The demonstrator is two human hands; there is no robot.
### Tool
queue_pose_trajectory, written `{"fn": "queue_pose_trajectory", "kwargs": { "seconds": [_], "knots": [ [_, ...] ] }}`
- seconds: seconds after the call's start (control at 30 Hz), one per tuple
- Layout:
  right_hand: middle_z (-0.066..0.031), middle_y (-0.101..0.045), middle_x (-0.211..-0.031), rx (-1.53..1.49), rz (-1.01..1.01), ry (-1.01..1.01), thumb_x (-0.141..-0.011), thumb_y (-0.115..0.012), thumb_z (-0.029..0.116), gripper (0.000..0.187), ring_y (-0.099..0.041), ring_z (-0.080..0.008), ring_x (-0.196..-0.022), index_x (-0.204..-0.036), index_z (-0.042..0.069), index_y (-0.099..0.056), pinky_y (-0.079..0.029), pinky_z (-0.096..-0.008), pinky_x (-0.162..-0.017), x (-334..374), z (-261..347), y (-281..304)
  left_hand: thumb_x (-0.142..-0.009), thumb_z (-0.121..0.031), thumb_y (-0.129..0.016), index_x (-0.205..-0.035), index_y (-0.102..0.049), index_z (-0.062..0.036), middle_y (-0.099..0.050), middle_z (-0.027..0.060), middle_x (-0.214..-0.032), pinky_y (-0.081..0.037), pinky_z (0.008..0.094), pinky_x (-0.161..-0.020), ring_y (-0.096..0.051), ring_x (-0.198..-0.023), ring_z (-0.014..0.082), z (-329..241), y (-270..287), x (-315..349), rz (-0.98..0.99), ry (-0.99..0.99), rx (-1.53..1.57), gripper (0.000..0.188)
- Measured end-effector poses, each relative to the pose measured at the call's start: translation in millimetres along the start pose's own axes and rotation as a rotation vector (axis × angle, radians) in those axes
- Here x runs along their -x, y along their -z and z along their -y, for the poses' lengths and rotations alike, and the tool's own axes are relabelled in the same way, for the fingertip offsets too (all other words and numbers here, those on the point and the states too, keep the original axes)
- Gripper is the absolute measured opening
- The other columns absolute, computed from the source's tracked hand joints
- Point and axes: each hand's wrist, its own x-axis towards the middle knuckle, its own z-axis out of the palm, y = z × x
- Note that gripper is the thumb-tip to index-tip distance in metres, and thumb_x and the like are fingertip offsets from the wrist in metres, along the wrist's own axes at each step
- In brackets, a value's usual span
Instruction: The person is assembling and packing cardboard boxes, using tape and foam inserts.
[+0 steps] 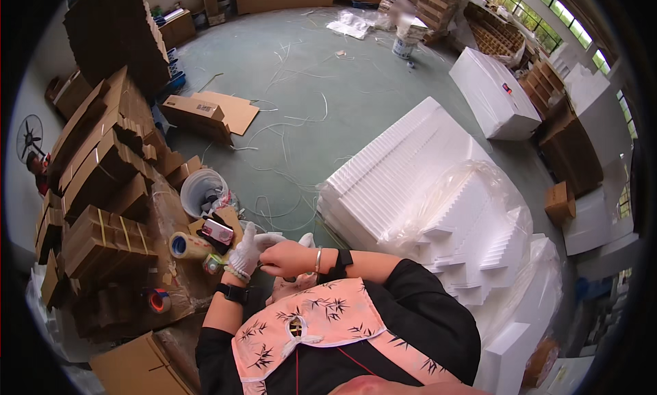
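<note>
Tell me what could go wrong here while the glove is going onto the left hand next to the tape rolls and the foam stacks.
1. The right hand is tugging the white glove on the left hand right above the tape roll and the phone; a jerk could knock either off the cardboard.
2. Loose strapping lies across the floor, a likely trip hazard.
3. The foam stack sits close to the right elbow and might get bumped.
</note>
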Motion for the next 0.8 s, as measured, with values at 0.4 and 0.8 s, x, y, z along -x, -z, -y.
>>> {"fn": "queue_pose_trajectory", "kwargs": {
  "seconds": [0.4, 0.8],
  "knots": [
    [-0.0167, -0.060, -0.069, 0.024, 0.011, -0.479, -0.083, -0.053, 0.023, 0.020, -0.059, -0.0381, -0.066, -0.078, 0.005, -0.060, -0.046, -0.0491, -0.060, 36.6, -128.1, 82.1, -0.091, -0.069, -0.018, -0.148, -0.019, -0.0041, -0.063, 0.0211, -0.089, -0.041, 0.0637, -0.094, -0.066, -0.073, 0.0381, -27.6, 89.5, -50.3, -0.207, 0.124, 0.387, 0.086],
    [-0.0163, -0.063, -0.073, 0.134, -0.025, -0.806, -0.084, -0.051, 0.025, 0.024, -0.061, -0.0379, -0.070, -0.082, 0.003, -0.061, -0.048, -0.0494, -0.064, -43.3, -271.8, 180.0, -0.094, -0.062, -0.025, -0.143, -0.027, -0.0029, -0.040, 0.0210, -0.138, -0.027, 0.0487, -0.109, -0.041, -0.121, 0.0383, -117.9, 219.6, -165.3, -0.028, 0.026, 0.469, 0.077]
  ]
}}
